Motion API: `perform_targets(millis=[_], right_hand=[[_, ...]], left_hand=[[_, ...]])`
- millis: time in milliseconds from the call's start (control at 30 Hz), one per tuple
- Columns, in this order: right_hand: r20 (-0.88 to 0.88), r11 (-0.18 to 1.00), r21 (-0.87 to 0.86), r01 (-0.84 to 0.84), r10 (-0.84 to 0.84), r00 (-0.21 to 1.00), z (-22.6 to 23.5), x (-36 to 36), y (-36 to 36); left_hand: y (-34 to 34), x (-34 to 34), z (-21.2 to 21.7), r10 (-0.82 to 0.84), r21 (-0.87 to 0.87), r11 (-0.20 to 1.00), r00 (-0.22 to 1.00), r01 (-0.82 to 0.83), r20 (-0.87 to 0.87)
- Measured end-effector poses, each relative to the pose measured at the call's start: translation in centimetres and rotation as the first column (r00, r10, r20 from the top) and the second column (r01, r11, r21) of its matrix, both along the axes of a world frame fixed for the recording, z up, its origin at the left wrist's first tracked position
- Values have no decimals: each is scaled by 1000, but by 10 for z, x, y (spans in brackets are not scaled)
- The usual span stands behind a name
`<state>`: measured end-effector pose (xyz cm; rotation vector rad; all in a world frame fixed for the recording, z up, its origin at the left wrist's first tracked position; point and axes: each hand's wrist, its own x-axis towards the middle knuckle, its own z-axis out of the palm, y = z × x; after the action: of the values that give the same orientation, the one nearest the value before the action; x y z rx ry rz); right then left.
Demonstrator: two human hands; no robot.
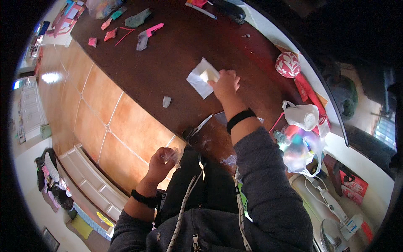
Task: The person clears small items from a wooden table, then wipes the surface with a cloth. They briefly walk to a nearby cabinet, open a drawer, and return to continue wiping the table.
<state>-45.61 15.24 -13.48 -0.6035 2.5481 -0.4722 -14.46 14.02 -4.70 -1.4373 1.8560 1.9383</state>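
1. Hands first: right hand is stretched out over the dark brown tabletop, fingers curled down onto a small pale block sitting on a white paper sheet. Looks like it's pinching/pressing the block, but can't tell 100% if it's a proper grip.
2. Left hand is pulled back near the body, off the tabletop edge & over the orange tile floor. Fingers closed around a scrunched bit of clear plastic wrap.
3. Both wrists have a black band on.
4. Scissors lie at the near tabletop edge, between the two hands, w/ more crinkly clear plastic next to them.
5. Small grey scrap sits alone on the tabletop, left of the paper sheet, apart from it.
6. Far end of the tabletop: pink and grey scraps scattered around.
7. Right side: red ball w/ white pattern, a white roll and a clear bag of colourful stuff, all near the right forearm.
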Motion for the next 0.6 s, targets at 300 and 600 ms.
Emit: perform_targets(millis=[300, 600], right_hand=[[15, 894, -332, 300, -313, 950, 29, -49, 56], [-365, 842, -121, 526, -531, 765, 45, -111, 32]], left_hand=[[-52, -46, -27, -139, 127, 979, 978, 160, -156], [-117, -46, -32, -265, 120, 954, 960, 275, -88]])
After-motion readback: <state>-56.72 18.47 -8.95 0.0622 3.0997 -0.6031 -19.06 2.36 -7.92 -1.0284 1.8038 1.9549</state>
